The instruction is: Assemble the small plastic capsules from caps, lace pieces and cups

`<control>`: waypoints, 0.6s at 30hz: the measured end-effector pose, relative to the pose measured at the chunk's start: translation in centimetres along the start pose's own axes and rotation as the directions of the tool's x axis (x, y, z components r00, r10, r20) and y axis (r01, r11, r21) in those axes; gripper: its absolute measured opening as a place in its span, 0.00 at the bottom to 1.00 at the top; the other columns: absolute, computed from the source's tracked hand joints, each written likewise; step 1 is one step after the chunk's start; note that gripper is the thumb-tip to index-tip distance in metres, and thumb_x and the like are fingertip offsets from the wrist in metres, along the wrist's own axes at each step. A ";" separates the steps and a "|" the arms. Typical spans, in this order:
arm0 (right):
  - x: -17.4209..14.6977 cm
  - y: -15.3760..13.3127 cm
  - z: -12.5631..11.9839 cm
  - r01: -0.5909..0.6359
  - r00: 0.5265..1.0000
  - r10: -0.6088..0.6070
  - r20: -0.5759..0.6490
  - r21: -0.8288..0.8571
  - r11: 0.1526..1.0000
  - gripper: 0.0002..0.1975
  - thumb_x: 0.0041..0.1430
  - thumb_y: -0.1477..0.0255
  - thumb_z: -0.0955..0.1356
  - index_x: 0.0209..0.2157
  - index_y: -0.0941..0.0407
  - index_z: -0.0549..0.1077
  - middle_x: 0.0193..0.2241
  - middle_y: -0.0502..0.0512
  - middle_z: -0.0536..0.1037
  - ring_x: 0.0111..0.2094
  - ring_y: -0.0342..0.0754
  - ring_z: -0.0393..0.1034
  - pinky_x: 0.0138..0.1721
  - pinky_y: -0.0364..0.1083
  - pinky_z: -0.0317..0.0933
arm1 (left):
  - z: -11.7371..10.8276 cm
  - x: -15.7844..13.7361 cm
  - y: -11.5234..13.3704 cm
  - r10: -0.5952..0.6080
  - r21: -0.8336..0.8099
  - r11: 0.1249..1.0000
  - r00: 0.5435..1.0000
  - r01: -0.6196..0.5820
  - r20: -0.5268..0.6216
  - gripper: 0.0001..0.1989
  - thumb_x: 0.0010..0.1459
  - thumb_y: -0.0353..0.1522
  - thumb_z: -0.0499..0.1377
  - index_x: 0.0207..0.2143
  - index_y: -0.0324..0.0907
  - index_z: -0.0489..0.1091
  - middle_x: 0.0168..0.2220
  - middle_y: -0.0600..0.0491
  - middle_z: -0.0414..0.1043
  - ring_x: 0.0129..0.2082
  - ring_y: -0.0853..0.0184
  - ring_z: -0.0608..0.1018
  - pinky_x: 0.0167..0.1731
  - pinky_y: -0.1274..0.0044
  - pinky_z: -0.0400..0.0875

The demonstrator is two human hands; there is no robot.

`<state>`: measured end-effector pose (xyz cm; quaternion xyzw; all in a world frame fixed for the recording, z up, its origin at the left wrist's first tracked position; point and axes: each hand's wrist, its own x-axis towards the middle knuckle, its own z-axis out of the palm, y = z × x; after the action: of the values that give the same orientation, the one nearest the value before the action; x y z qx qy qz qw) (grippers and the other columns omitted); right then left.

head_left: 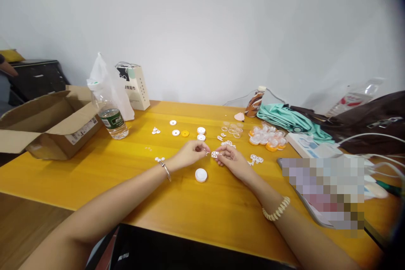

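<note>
Between the fingertips of my right hand (232, 159) is a small white plastic piece with cut-outs (214, 154). My left hand (192, 153) is pinched close beside it, with a tiny white bit at its fingertips that is too small to name. Just below the hands a round white cap-like part (201, 175) lies on the table. Two white round parts (201, 130) sit beyond my left hand. Loose white cut-out pieces (228, 144) lie behind my right hand, and more white cut-out pieces (257, 159) lie to its right.
A yellow disc (185, 133), white discs (175, 133), clear rings (236, 130) and orange-and-clear round cases (268, 136) are spread on the wooden table (152, 194). A cardboard box (53, 135) and water bottle (111, 120) stand left. A tablet (311, 194) lies right.
</note>
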<state>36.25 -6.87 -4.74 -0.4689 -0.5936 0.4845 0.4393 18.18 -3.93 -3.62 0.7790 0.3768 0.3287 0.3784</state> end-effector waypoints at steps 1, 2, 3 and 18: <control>0.0 -0.1 0.1 -0.004 1.000 0.004 0.013 0.008 1.000 0.09 0.46 0.68 0.67 0.31 0.55 0.66 0.22 0.48 0.72 0.24 0.41 0.66 0.29 0.44 0.60 | -0.2 -0.4 0.1 -0.017 -0.073 0.997 1.000 0.017 0.000 0.06 0.51 0.28 0.54 0.31 0.35 0.69 0.30 0.51 0.71 0.29 0.72 0.72 0.31 0.80 0.66; -0.1 -0.2 0.2 -0.009 1.000 0.008 0.025 0.017 1.000 0.10 0.46 0.67 0.68 0.32 0.55 0.66 0.22 0.48 0.73 0.25 0.41 0.67 0.30 0.44 0.61 | -0.4 -0.7 0.2 -0.029 -0.132 0.991 1.000 0.029 -0.004 0.06 0.51 0.29 0.55 0.32 0.35 0.69 0.31 0.50 0.72 0.30 0.72 0.72 0.31 0.80 0.66; -0.2 -0.2 0.4 -0.013 0.999 0.012 0.039 0.028 1.000 0.11 0.46 0.67 0.68 0.32 0.55 0.66 0.23 0.48 0.73 0.26 0.42 0.68 0.31 0.44 0.61 | -0.4 -1.0 0.4 -0.037 -0.177 0.984 0.999 0.034 -0.010 0.07 0.50 0.29 0.56 0.33 0.35 0.69 0.32 0.50 0.72 0.30 0.72 0.73 0.32 0.79 0.66; -0.6 -0.8 0.9 0.029 0.991 -0.046 0.122 0.137 0.990 0.14 0.44 0.64 0.70 0.33 0.56 0.69 0.27 0.51 0.76 0.30 0.44 0.70 0.38 0.47 0.62 | 0.1 -2.1 1.4 0.136 0.053 0.990 0.984 -0.131 -0.114 0.08 0.53 0.32 0.57 0.36 0.39 0.71 0.33 0.51 0.71 0.31 0.71 0.71 0.32 0.79 0.66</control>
<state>35.38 -7.70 -4.08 -0.3956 -0.5945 0.5436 0.4410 17.65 -6.33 -2.97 0.7902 0.3526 0.3898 0.3151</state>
